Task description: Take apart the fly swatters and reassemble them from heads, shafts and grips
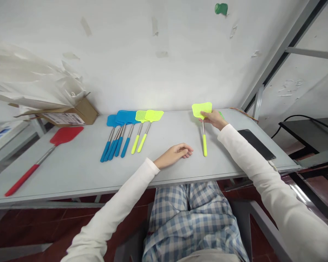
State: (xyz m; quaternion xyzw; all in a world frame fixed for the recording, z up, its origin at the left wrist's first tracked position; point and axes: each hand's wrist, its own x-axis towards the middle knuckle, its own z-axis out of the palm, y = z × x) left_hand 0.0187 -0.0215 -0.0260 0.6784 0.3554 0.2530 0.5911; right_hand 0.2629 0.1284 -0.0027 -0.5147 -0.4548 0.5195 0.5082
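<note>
My right hand [213, 118] is closed on a yellow-green fly swatter [205, 145], gripping it where the mesh head joins the metal shaft. Its handle points toward me. My left hand [177, 153] rests on the grey table [169, 127] with fingers loosely curled and nothing visible in them. Left of it lie two yellow-green fly swatters [154, 115], their heads overlapping. Beside those is a group of several blue fly swatters [125, 116], also overlapping. A bit of something green [221, 114] shows behind my right hand, mostly hidden.
A larger red fly swatter [67, 135] lies at the table's left. Behind it stands an open cardboard box [86, 111] with white plastic wrapping [30, 72]. A flat black device [256, 144] lies right, under my right forearm's far side. A white wall [164, 80] backs the table.
</note>
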